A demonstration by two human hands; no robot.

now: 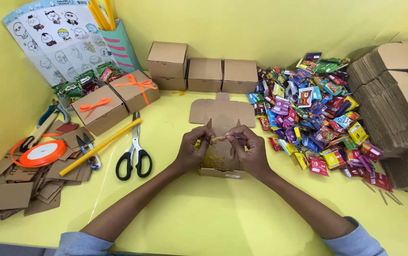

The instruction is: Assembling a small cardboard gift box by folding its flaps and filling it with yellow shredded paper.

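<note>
- The left hand (192, 147) and the right hand (246, 147) are near the middle of the yellow table (223, 223), a bit toward the front edge. Both are pinched almost shut on a thin yellow strip (219, 138), one at each end.
- Right under the hands sits an open brown box (220, 168) with its lid flap lying flat toward the back. There is some yellow shredded paper (212, 162) inside, and no candy in it that I can see.
- Done, I think: two boxes with orange bows (118, 97) near the left back corner, and four plain shut boxes (204, 73) along the back edge (no bows on those yet).
- Left to do, I think: a lot. A big pile of candy packets (315, 118) lies on the right side, and a tall stack of flat boxes (393, 104) waits at the right edge.
- Black scissors (135, 151), an orange ribbon roll (40, 152) and cardboard scraps (19, 185) lie on the left side.
</note>
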